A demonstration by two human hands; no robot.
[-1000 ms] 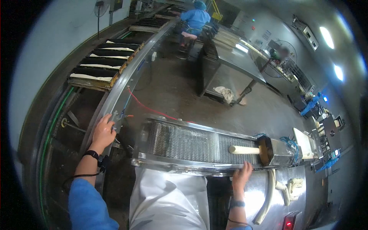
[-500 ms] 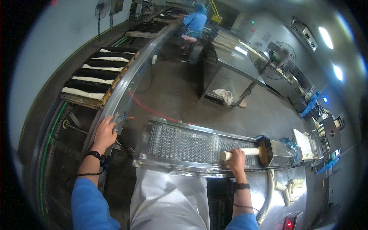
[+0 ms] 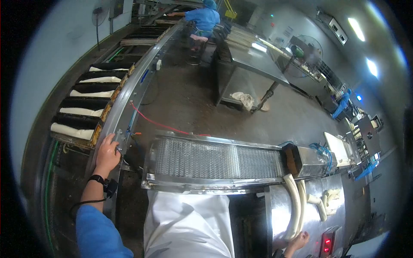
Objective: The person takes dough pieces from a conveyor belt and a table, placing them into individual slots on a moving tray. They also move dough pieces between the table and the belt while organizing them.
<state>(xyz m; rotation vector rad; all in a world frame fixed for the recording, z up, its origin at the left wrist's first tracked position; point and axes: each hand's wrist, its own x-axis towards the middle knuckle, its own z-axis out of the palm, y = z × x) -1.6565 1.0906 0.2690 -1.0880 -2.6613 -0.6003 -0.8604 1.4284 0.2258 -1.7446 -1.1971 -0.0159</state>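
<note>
My left hand (image 3: pixel 106 155) lies on the curved steel rail (image 3: pixel 129 99) of the tray conveyor, fingers spread over a bracket, holding nothing. My right hand (image 3: pixel 297 241) is low at the frame's bottom edge, closed on the lower end of a long dough roll (image 3: pixel 293 193). That roll droops from the corner of the mesh belt (image 3: pixel 215 161) down across the steel side table (image 3: pixel 277 210). The belt itself carries nothing. A dark square outlet box (image 3: pixel 301 161) sits at the belt's right end.
Black trays with white dough strips (image 3: pixel 81 112) ride the curved conveyor on the left. More dough pieces (image 3: pixel 327 202) lie on the side table near a red lamp (image 3: pixel 327 246). A person in blue (image 3: pixel 202 19) works far ahead beside a steel table (image 3: pixel 254 60).
My right hand took the dough roll off the mesh belt and pulled it down onto the side table. The trays moved closer along the conveyor. My left hand stayed on the rail.
</note>
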